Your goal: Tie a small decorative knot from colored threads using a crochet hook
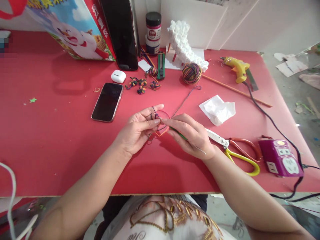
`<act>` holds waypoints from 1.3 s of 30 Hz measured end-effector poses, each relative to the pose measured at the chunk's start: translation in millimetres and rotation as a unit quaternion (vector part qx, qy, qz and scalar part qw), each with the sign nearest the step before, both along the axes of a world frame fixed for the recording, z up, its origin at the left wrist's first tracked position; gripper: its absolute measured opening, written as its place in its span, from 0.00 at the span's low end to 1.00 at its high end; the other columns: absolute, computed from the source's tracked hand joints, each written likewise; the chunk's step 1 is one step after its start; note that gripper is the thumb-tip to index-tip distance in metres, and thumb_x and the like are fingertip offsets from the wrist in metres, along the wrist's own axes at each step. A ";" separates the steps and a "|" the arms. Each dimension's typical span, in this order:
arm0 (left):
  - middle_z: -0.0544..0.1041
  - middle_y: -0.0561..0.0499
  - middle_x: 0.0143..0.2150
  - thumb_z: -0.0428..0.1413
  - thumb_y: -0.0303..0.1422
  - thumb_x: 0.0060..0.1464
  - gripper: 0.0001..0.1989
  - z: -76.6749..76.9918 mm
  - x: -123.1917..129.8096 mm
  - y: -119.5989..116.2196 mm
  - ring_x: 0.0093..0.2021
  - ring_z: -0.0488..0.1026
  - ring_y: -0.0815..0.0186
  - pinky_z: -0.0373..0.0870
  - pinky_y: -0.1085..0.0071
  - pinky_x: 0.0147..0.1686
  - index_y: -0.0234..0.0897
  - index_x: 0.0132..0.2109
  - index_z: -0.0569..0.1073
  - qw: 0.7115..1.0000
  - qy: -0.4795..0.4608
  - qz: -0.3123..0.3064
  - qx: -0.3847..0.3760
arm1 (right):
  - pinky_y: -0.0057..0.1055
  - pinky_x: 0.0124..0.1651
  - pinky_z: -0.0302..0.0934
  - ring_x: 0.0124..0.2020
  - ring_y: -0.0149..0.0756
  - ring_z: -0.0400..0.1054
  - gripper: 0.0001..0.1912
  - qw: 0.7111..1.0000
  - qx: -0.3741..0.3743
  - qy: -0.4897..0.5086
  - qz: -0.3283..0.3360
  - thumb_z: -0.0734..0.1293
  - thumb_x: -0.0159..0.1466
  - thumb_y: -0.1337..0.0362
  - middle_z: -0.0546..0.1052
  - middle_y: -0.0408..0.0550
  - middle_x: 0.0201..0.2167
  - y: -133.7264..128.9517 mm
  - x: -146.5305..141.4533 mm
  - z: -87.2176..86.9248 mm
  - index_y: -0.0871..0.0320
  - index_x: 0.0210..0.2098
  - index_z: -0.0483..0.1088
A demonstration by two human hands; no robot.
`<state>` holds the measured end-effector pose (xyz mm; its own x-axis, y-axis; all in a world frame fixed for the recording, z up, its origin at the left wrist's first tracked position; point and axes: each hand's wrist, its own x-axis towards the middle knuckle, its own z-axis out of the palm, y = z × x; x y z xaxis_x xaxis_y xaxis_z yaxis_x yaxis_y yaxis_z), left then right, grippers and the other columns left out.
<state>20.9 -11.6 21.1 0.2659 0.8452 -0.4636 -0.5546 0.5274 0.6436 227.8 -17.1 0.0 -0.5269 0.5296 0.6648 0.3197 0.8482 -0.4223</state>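
My left hand (143,128) is closed in a pinch on a small piece of multicoloured yarn work (157,116), with a strand looped over its fingers. Close against it on the right is my right hand (191,133), its fingers wrapped round a crochet hook (179,133) with a green grip and a thin metal shaft. The hook's working tip is hidden at the fingertips. Pink and orange loops of yarn hang between the hands. A strand runs back from them toward a ball of variegated yarn (191,73).
Small crocheted flowers (141,85), a phone (107,102) and an earbud case (118,76) lie beyond my left hand. On the right are crumpled paper (218,110), scissors (226,143), a purple power socket (281,157) and a yellow glue gun (236,68) with its cord. A green cutter (161,66) lies behind.
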 end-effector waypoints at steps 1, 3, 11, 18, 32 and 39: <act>0.80 0.52 0.31 0.73 0.18 0.45 0.22 -0.2 0.0 0.2 0.26 0.72 0.77 0.69 0.83 0.27 0.29 0.50 0.86 1.000 0.001 0.000 0.003 | 0.34 0.41 0.76 0.41 0.40 0.77 0.23 1.000 0.015 -0.014 -0.007 0.65 0.75 0.71 0.79 0.55 0.43 -0.8 -0.5 -0.2 0.58 0.69 0.66; 0.79 0.53 0.29 0.73 0.19 0.44 0.22 -0.4 0.2 0.4 0.24 0.69 0.77 0.66 0.83 0.24 0.29 0.49 0.86 1.000 0.005 0.000 0.010 | 0.33 0.38 0.76 0.39 0.39 0.77 0.23 0.998 0.048 -0.041 -0.023 0.64 0.76 0.71 0.79 0.56 0.44 -2.6 -1.6 -0.6 0.61 0.69 0.65; 0.76 0.56 0.31 0.75 0.22 0.43 0.23 1.3 6.1 -4.7 0.28 0.71 0.75 0.67 0.80 0.27 0.33 0.50 0.86 0.996 0.069 0.042 0.050 | 0.34 0.36 0.75 0.35 0.40 0.76 0.23 0.990 0.086 -0.080 -0.084 0.64 0.75 0.73 0.79 0.55 0.41 -8.2 -8.4 -2.4 0.64 0.68 0.63; 0.77 0.56 0.31 0.73 0.29 0.47 0.23 -4.5 5.9 -5.8 0.35 0.76 0.71 0.74 0.74 0.41 0.34 0.53 0.85 0.973 0.169 0.039 0.150 | 0.33 0.35 0.74 0.36 0.39 0.77 0.18 0.993 0.049 -0.041 -0.103 0.64 0.76 0.72 0.80 0.55 0.40 -12.9 -14.7 -3.0 0.61 0.63 0.68; 0.80 0.48 0.39 0.61 0.28 0.58 0.21 -16.4 -6.1 -4.2 0.40 0.79 0.64 0.77 0.66 0.45 0.31 0.57 0.84 0.855 0.392 -0.093 0.326 | 0.29 0.26 0.58 0.23 0.28 0.64 0.10 0.898 -0.387 0.200 -0.059 0.70 0.69 0.66 0.79 0.45 0.26 -1.1 11.5 18.2 0.59 0.37 0.85; 0.86 0.43 0.42 0.61 0.26 0.57 0.07 -10.2 -7.3 -5.6 0.44 0.83 0.61 0.77 0.68 0.45 0.32 0.39 0.84 0.845 0.363 -0.130 0.371 | 0.25 0.21 0.48 0.21 0.28 0.64 0.08 0.796 -0.545 0.252 -0.072 0.74 0.62 0.64 0.75 0.45 0.21 6.0 19.7 18.4 0.57 0.32 0.87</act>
